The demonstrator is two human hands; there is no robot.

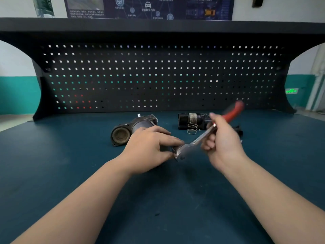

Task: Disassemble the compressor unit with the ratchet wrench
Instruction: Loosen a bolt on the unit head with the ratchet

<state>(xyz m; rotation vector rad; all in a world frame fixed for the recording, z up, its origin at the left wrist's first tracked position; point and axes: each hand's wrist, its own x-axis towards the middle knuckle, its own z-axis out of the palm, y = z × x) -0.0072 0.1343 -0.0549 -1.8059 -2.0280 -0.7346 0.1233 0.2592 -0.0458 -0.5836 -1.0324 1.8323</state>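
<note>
The dark metal compressor unit lies on its side on the blue bench top, its round opening facing left-front. My left hand lies over its near end and grips a small dark part next to the wrench head. The ratchet wrench has a chrome shaft and a red handle, blurred by motion. Its head sits right beside my left fingertips. My right hand grips the shaft just below the red handle, which points up and to the right.
A black motor-like cylinder lies behind the wrench with a loose wire spring in front of it. A small dark part sits behind my right hand. A black pegboard closes off the bench's back edge.
</note>
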